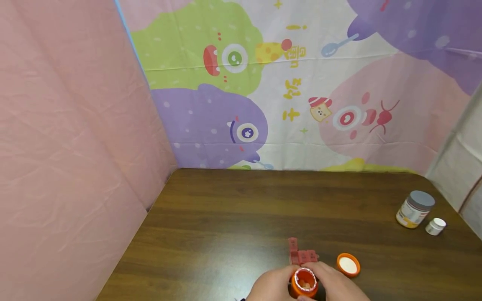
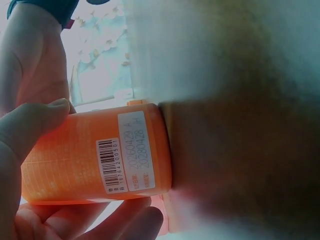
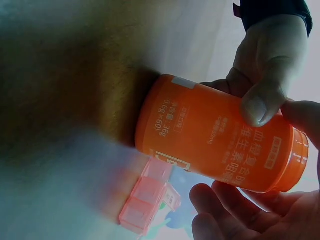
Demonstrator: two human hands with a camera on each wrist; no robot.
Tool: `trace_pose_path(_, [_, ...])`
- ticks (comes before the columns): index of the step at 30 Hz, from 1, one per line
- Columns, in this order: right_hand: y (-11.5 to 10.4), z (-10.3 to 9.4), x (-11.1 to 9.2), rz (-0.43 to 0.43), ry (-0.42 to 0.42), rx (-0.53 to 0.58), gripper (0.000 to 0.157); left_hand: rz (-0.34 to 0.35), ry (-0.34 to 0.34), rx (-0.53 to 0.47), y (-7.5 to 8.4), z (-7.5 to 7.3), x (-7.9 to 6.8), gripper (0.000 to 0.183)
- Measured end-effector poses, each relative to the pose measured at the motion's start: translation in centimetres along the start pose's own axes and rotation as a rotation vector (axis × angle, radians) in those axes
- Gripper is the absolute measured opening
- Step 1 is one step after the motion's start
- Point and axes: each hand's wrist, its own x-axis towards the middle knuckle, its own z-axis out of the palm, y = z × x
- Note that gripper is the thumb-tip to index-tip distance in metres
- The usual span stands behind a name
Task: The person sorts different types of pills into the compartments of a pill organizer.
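Observation:
Between both hands stands an opened orange bottle (image 3: 215,135) with printed labels. Seen from above in the head view, its mouth has a ragged silvery foil edge, and pale tablets (image 1: 306,286) lie inside. My left hand (image 1: 273,286) grips the bottle from the left, its thumb along the side and fingers round the far side in the left wrist view. From the right, my right hand (image 1: 337,284) holds it too, fingers curled about it. Just beyond the hands lies a red translucent pill organizer (image 1: 303,256), one lid raised; the hands partly cover it.
An orange cap (image 1: 348,264) lies white inside up, right of the hands. Farther right stand a grey-lidded jar (image 1: 414,210) and a small white bottle (image 1: 435,226). The brown wooden table (image 1: 226,209) meets a patterned curtain (image 1: 301,146) behind and a pink one (image 1: 75,167) at left.

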Motion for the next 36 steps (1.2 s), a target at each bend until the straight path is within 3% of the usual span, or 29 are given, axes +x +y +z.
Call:
trace_pose_path(6, [-0.5,0.0,0.1,0.009,0.013,-0.003,0.059,-0.017,-0.017,-0.009,0.1,0.0,-0.1,0.052])
trace_pose_path(12, [-0.5,0.6,0.2,-0.033,0.058,-0.049,0.055,-0.059,-0.035,0.081,-0.2,-0.6,-0.6,0.065])
trace_pose_path(15, [-0.3,0.8,0.3,-0.062,0.078,-0.051,0.055,-0.061,-0.027,0.188,-0.4,-1.5,-1.3,0.075])
trace_pose_path(21, [0.2,0.8,0.3,-0.081,0.087,-0.054,0.065,-0.005,0.065,0.506,-1.8,-3.0,-2.9,0.092])
trace_pose_path(26, [0.5,0.8,0.3,-0.046,0.052,-0.022,0.066,-0.059,0.091,0.591,-2.3,-3.9,-3.7,0.096])
trace_pose_path(32, [0.9,0.5,0.6,-0.032,-0.046,0.143,0.054,-0.079,0.112,0.601,-2.7,-4.4,-4.1,0.101])
trace_pose_path(36, [1.1,0.4,0.7,0.024,-0.111,0.229,0.057,-0.085,0.112,0.602,-2.9,-4.6,-4.3,0.102])
